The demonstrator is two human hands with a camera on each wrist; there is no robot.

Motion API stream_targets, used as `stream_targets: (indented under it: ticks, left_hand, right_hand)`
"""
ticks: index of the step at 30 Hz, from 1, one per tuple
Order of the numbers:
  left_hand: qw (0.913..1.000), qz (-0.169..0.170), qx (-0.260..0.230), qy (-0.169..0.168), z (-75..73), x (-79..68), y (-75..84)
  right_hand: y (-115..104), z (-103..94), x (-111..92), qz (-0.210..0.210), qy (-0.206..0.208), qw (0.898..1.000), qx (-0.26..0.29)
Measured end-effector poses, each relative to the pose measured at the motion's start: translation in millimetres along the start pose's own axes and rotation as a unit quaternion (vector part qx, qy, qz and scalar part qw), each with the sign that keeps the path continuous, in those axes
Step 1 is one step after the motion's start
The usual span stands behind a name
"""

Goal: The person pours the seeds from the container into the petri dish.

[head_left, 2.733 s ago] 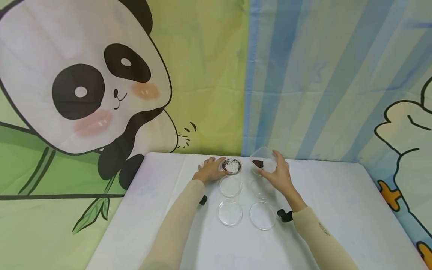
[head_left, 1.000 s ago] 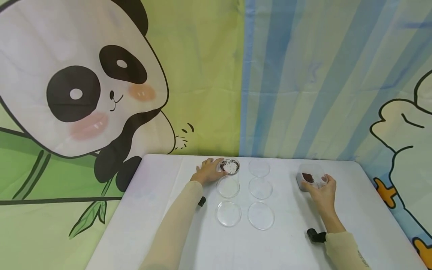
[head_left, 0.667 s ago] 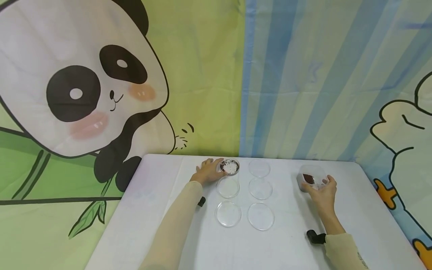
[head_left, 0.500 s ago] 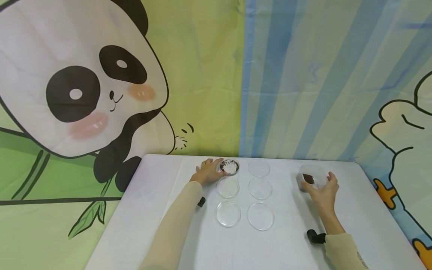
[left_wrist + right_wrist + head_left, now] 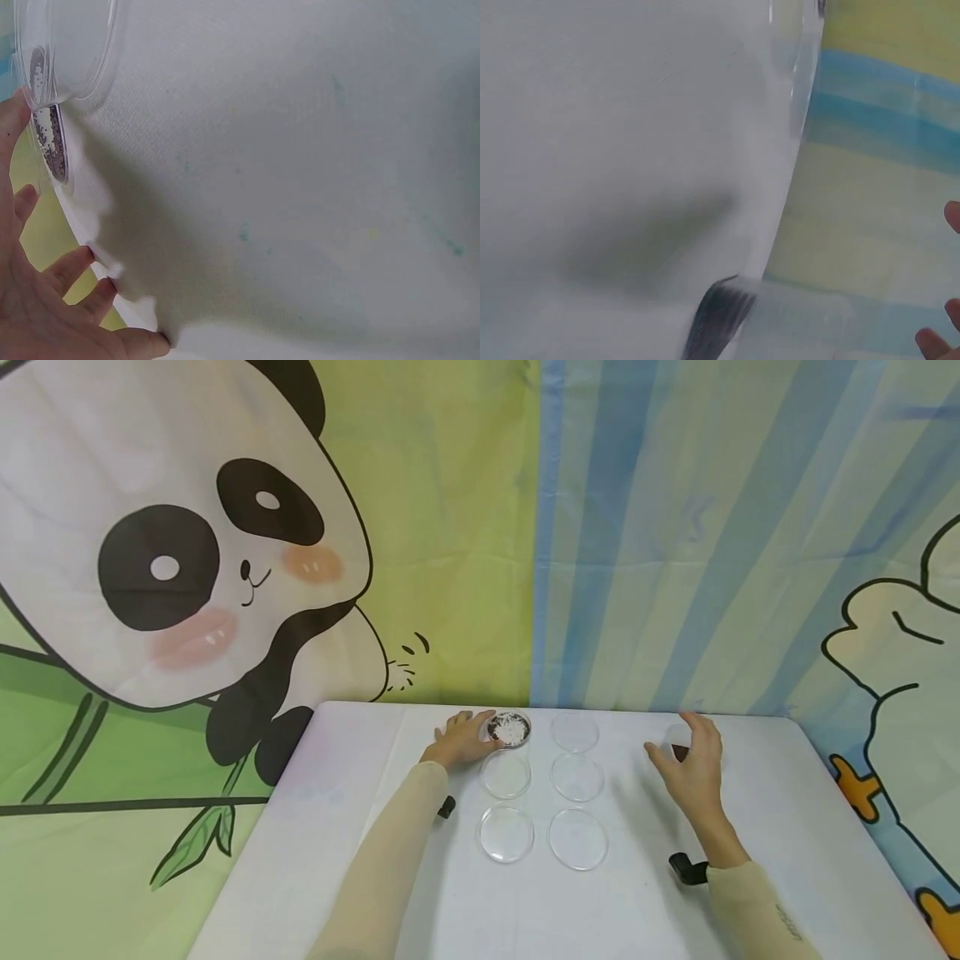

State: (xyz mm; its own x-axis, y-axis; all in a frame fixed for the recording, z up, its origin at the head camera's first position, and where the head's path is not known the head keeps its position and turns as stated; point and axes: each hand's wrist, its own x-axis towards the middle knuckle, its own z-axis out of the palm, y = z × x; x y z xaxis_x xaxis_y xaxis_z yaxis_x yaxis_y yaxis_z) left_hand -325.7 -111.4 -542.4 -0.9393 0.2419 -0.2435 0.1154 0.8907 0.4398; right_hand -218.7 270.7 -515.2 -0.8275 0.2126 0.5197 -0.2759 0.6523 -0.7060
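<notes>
My left hand (image 5: 460, 739) holds the left edge of a clear petri dish (image 5: 528, 732) between thumb and index finger, at the back of the table. Dark granules topped with white bits fill this dish. In the left wrist view the other fingers (image 5: 69, 268) spread away from it. My right hand (image 5: 693, 770) is raised with thumb and fingers apart, holding nothing. Just behind it stands a clear plastic box (image 5: 674, 733) with dark brown material (image 5: 679, 752) inside, partly hidden by the hand. In the right wrist view the dark material (image 5: 718, 319) shows through the box.
Several clear petri dishes (image 5: 551, 838) sit in two columns between my arms, the nearest pair in front. They lie on a white table (image 5: 525, 914). A printed cloth (image 5: 457, 568) hangs behind the table's back edge. A black wrist camera (image 5: 687, 869) hangs below the right wrist.
The right hand carried the plastic box from above the back right dish to the table's right side, then let go and lifted slightly away. My left hand stayed at the filled dish.
</notes>
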Motion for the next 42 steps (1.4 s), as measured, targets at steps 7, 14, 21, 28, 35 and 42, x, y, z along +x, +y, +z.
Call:
stream_targets:
  ticks: [7,14,21,28,35,42]
  left_hand:
    - [1.0,0.001,0.001,0.001,-1.5,-3.4,2.3]
    - [1.0,0.003,0.005,0.001,-2.7,-4.4,3.4]
    - [1.0,0.003,0.002,0.003,-2.6,-4.6,2.3]
    - [1.0,0.0,0.007,0.002,-3.3,-5.9,4.0]
    - [0.9999,-0.003,0.011,-0.003,-4.7,-6.8,4.9]
    - [1.0,-0.001,0.003,-0.002,-4.3,-6.8,4.4]
  right_hand:
    - [-8,28.8,15,-0.014,-0.095,0.995,-0.005]
    - [5,57.9,31,0.021,-0.23,0.972,-0.04]
    - [17,77.1,38,0.051,-0.307,0.948,-0.065]
    - [19,88.3,37,0.029,-0.327,0.941,-0.08]
    - [13,97.7,39,0.015,-0.336,0.937,-0.095]
    - [14,107.3,41,0.013,-0.355,0.929,-0.106]
